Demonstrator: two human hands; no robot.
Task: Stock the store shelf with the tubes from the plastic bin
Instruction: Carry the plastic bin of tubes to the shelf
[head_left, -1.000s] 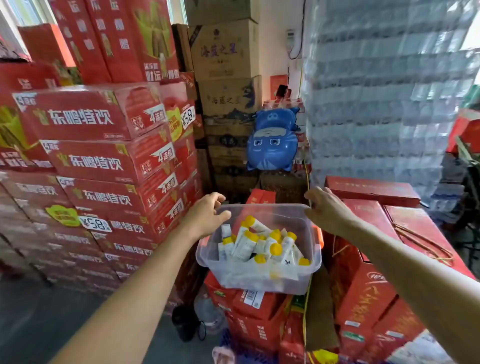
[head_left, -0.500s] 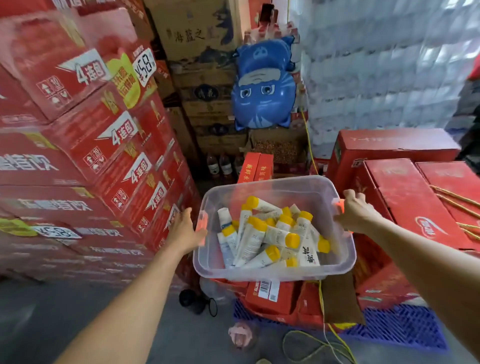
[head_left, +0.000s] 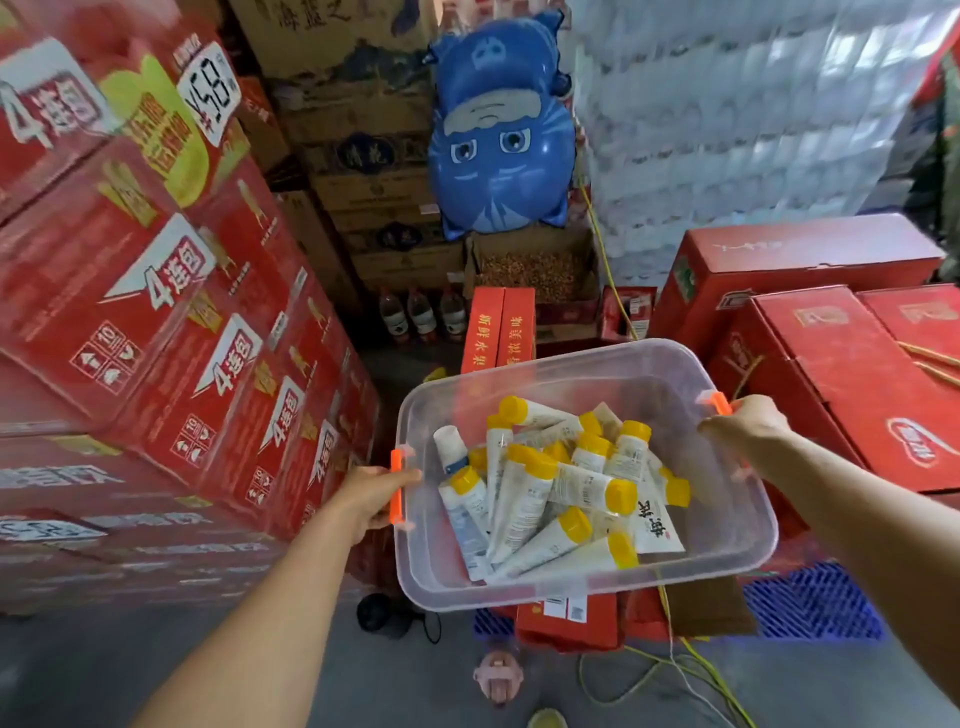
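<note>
left hand grips plastic bin left rim | right hand grips right rim | tubes inside

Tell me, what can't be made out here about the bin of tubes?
Head view only:
- Store shelf: nowhere in frame.
- Tubes: the lower ones are buried under the top ones, so no count; their print is too small.
- Left hand and right hand: fingers curl out of sight under the plastic bin rim.
- Bin's underside: its own base hides whether it rests on the red box below.
- Red cartons at lower left: blurred labels.
</note>
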